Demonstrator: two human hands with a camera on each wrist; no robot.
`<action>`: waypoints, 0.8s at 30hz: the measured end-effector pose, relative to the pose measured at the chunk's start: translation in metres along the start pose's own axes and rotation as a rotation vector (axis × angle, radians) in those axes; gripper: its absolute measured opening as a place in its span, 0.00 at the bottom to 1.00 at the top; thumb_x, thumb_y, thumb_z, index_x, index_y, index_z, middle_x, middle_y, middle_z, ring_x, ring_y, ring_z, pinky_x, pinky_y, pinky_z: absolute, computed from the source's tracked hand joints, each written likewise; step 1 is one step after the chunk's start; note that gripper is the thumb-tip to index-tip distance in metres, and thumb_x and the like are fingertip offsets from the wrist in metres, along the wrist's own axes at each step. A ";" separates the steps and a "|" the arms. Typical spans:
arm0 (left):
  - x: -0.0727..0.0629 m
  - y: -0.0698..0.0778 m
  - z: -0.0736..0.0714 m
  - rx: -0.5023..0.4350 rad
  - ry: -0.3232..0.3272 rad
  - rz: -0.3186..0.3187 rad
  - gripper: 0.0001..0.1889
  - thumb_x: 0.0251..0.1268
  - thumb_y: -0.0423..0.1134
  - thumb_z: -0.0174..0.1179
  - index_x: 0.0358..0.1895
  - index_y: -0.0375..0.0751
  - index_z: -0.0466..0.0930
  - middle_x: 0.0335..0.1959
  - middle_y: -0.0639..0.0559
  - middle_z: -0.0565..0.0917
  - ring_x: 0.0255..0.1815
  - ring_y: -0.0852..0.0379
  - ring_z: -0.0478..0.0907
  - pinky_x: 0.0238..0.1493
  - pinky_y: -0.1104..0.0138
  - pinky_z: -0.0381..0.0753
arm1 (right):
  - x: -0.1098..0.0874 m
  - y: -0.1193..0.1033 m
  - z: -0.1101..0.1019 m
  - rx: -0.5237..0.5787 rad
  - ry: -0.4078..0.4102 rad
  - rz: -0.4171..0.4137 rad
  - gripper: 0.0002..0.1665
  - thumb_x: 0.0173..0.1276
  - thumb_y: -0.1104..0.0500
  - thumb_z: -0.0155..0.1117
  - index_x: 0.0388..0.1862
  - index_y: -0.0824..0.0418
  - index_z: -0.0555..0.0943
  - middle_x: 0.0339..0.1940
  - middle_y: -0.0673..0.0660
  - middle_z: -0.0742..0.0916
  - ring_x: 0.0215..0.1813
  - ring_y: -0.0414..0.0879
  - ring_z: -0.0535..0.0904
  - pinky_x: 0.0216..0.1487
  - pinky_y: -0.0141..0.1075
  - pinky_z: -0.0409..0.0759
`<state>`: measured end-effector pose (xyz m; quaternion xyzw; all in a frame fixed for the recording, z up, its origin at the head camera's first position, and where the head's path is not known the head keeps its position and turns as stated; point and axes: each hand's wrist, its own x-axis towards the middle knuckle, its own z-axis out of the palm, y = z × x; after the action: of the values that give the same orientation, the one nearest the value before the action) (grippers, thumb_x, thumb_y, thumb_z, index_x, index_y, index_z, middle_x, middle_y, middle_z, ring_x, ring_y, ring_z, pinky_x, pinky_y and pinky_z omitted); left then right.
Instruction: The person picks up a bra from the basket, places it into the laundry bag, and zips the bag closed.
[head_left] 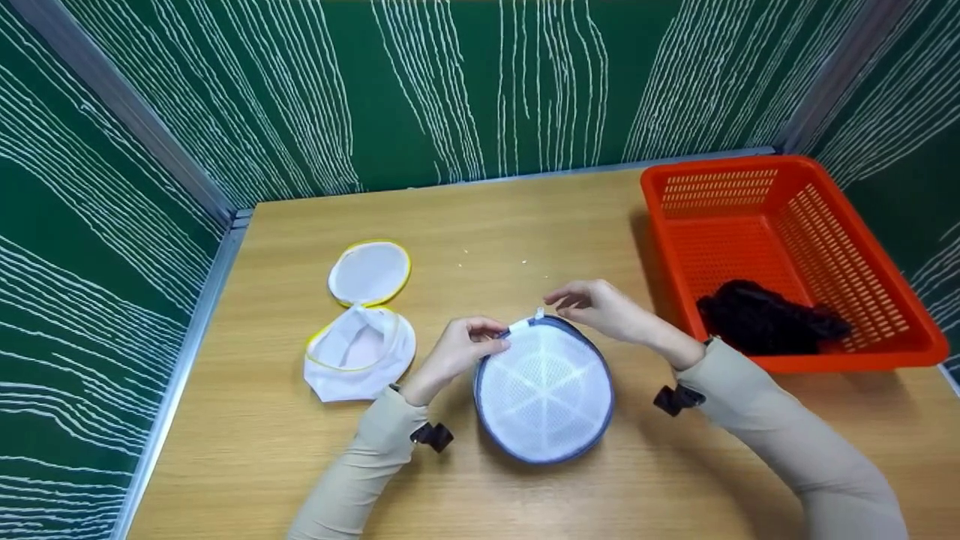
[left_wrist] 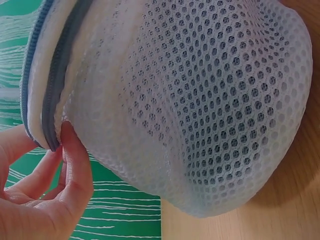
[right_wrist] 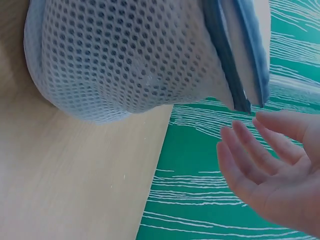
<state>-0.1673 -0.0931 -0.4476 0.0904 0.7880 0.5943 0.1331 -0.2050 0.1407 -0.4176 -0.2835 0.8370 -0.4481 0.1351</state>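
A round white mesh laundry bag (head_left: 544, 394) with dark blue trim stands on the table before me. Its zipper (left_wrist: 57, 80) runs around the top edge. My left hand (head_left: 461, 349) pinches that edge between thumb and fingers, beside a white fabric strip at the back. Over at the other end of the strip, my right hand (head_left: 604, 309) hovers near a small white tag (head_left: 539, 313), its fingers loosely bent. In the right wrist view, the right hand (right_wrist: 275, 160) has its fingertips just below the zipper's end, with nothing between them.
Left of the bag lies a smaller white bag (head_left: 360, 375) with yellow trim, its round lid (head_left: 371, 271) folded back. An orange-red basket (head_left: 675, 247) at the right holds a dark cloth (head_left: 769, 319). Green walls with white lines (head_left: 420, 90) border the wooden table (head_left: 247, 450).
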 end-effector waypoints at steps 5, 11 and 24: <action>-0.006 0.009 -0.001 -0.025 -0.021 0.023 0.13 0.50 0.28 0.61 0.40 0.24 0.77 0.31 0.45 0.80 0.26 0.65 0.72 0.30 0.76 0.71 | 0.008 0.000 0.000 -0.037 -0.063 -0.080 0.16 0.61 0.72 0.52 0.48 0.69 0.76 0.46 0.65 0.80 0.45 0.55 0.78 0.48 0.48 0.74; -0.010 0.016 -0.001 -0.017 -0.037 0.053 0.13 0.50 0.26 0.60 0.40 0.22 0.76 0.30 0.42 0.80 0.26 0.61 0.71 0.29 0.75 0.71 | 0.012 0.002 -0.003 -0.053 -0.168 -0.138 0.18 0.60 0.74 0.50 0.49 0.68 0.76 0.46 0.64 0.81 0.46 0.54 0.78 0.47 0.45 0.75; -0.016 0.026 -0.001 0.062 -0.065 0.038 0.14 0.51 0.28 0.60 0.41 0.24 0.76 0.32 0.44 0.79 0.30 0.61 0.71 0.32 0.75 0.71 | 0.008 -0.003 -0.001 -0.182 -0.134 -0.190 0.10 0.59 0.68 0.58 0.39 0.65 0.82 0.36 0.57 0.85 0.40 0.49 0.79 0.42 0.40 0.78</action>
<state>-0.1528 -0.0911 -0.4206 0.1288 0.7995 0.5686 0.1444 -0.2108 0.1351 -0.4147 -0.4018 0.8327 -0.3612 0.1214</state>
